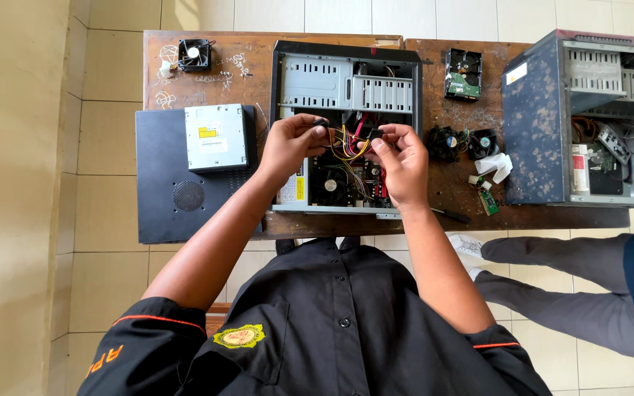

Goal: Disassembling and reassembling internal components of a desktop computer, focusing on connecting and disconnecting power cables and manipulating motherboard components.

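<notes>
Both hands meet over one open computer case (346, 81); the left hand (291, 147) pinches a black connector (321, 123), the right hand (401, 165) pinches another (376, 134), coloured wires (352, 144) bunched between them; beyond lie three loose fans, one optical drive (216, 137), one hard drive (464, 75), and a second case (588, 117).

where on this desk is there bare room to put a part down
Bare wood shows between the small fan and the open computer case, and around the hard drive. Crowded: loose fans and bits beside the right hand; the optical drive covers the side panel.
</notes>
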